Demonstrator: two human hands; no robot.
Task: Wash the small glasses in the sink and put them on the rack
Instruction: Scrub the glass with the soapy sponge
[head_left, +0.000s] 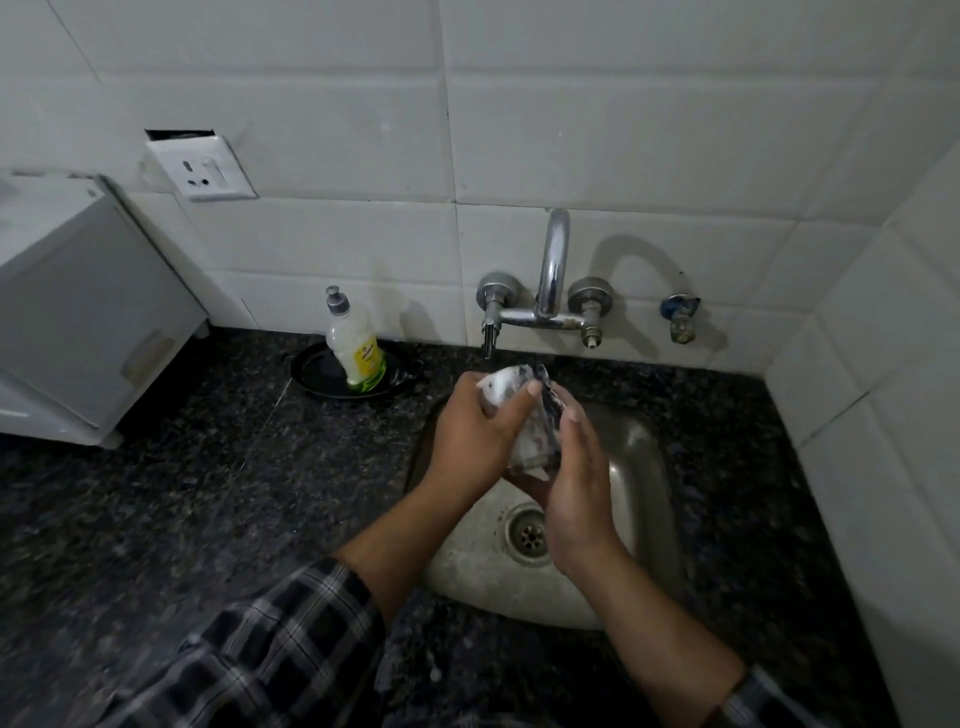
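Note:
Over the steel sink both my hands meet around a small soapy glass. My left hand grips a foamy white scrubber and presses it against the glass, thumb on top. My right hand holds the glass from the right and below, fingers curled round it. The glass is mostly hidden by foam and fingers. No rack is in view.
A wall-mounted tap hangs over the back of the sink. A bottle of yellow dish soap stands in a black dish on the dark granite counter. A white appliance sits at far left. The drain lies below my hands.

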